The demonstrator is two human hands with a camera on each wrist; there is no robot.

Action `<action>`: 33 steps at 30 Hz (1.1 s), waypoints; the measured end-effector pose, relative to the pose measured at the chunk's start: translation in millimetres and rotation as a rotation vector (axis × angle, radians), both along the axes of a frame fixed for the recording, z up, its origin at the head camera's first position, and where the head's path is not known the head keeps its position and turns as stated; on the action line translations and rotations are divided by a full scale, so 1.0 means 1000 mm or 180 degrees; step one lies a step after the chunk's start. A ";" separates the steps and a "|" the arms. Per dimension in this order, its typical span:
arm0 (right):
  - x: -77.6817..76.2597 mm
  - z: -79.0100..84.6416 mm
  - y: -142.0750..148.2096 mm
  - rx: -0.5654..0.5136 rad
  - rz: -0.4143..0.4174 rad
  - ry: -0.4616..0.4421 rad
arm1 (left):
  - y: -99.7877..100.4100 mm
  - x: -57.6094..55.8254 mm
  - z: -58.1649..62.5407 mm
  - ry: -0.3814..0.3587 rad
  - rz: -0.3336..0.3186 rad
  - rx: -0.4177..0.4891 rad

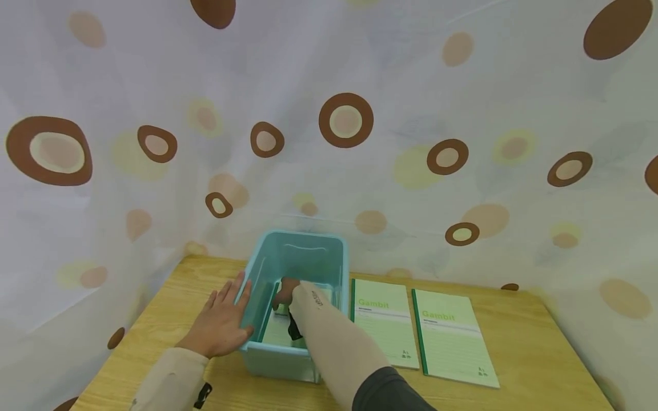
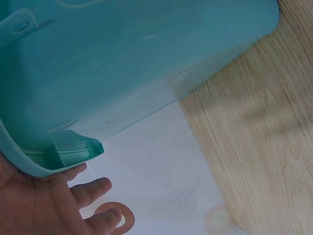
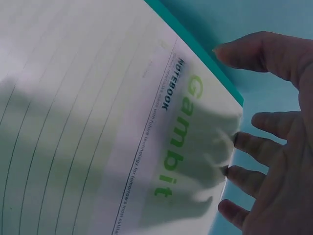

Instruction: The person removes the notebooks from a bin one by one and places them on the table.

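Note:
A light blue plastic bin stands at the back of the table. Inside lies a pale green notebook with a green spine and "Gambit" on its cover. My right hand reaches down into the bin. In the right wrist view, its fingertips are at the notebook's top edge, and the thumb is by the spine, with no grip around it. My left hand rests against the bin's left rim, fingers extended; in the left wrist view, they spread beyond the rim's corner.
Two more Gambit notebooks lie side by side on the wooden table, right of the bin. Behind the table hangs a white sheet with brown and yellow spots.

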State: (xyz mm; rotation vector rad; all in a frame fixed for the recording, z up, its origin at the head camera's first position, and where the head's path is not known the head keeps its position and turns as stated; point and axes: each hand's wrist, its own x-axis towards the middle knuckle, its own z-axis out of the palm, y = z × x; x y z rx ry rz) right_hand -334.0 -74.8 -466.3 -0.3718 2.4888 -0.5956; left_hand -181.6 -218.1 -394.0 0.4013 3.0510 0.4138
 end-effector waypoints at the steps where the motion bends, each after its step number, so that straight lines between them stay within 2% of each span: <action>1: -0.001 0.000 0.000 -0.0045 -0.0032 0.0024 | 0.000 0.000 0.001 0.0004 -0.0006 0.0002; 5: -0.002 -0.003 0.000 -0.0063 -0.0081 0.0148 | 0.001 0.000 0.002 0.0002 -0.0010 -0.0014; 12: -0.002 -0.008 -0.004 0.0381 -0.0188 0.0806 | 0.001 0.001 0.002 0.0000 -0.0008 -0.0025; 17: 0.001 -0.004 -0.008 0.0396 -0.0335 0.1055 | 0.001 0.000 0.004 0.0002 -0.0004 -0.0037; 21: 0.004 -0.002 -0.008 0.0326 -0.0374 0.1092 | 0.001 0.000 0.004 -0.0020 0.0007 -0.0022; 27: 0.006 0.001 -0.006 0.0099 -0.0402 0.1000 | 0.001 0.002 0.004 -0.0020 0.0002 -0.0008; 33: 0.006 0.005 -0.006 0.0176 -0.0333 0.1007 | 0.001 0.001 0.003 -0.0007 0.0007 -0.0008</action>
